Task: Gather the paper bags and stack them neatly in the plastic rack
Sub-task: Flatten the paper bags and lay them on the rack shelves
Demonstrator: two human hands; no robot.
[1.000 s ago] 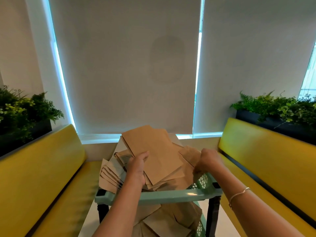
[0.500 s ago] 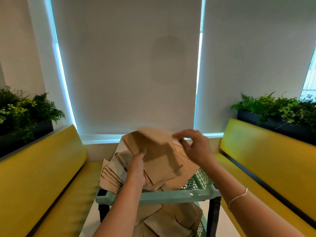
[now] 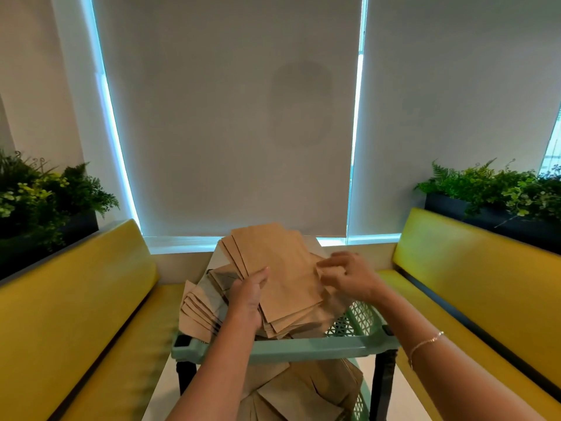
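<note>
Brown paper bags (image 3: pixel 279 278), a fanned bundle, lie tilted across the top tier of the mint-green plastic rack (image 3: pixel 318 349). Left hand (image 3: pixel 247 299): fingers curled round the bundle's left edge, thumb on top, gripping it. Right hand (image 3: pixel 349 279): blurred; fingers bent and apparently pinching a bag corner at the bundle's right edge, though the grip cannot be confirmed. Thin bracelet (image 3: pixel 425 343) on the right wrist.

More loose bags (image 3: pixel 197 311) overhang the tier's left side; a further heap (image 3: pixel 303 390) sits on the tier below. Rack stands on a white table (image 3: pixel 158 387) between two yellow benches, left (image 3: pixel 76 299) and right (image 3: pixel 485 284). Planters with green foliage behind each bench, left (image 3: pixel 39 202) and right (image 3: pixel 501 189). Grey roller blinds (image 3: pixel 227 117) cover the windows, daylight showing at their edges.
</note>
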